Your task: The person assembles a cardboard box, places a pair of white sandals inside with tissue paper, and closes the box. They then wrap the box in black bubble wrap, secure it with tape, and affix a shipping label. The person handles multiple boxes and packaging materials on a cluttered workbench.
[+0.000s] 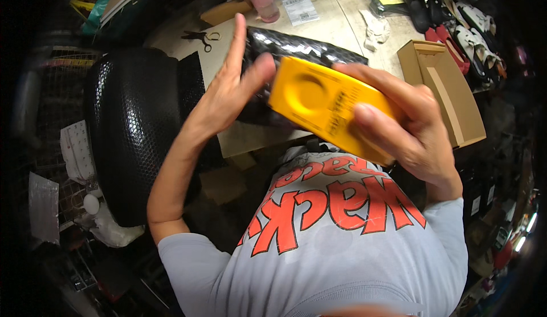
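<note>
Cluttered tabletop (336, 20) | right hand (410, 129) fingers clasp yellow box (325, 103), half into black bubble bag (296, 49) | left hand (228, 94) fingers spread on bag | unsealed

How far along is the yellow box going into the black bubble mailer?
Done: the right hand has the yellow box picked up, and its end is at the mouth of the black bubble mailer. In hand: the left hand steadies the mailer, fingers spread. Left: most of the box is outside, so it is not yet pushed in and the mailer looks unsealed.
</note>
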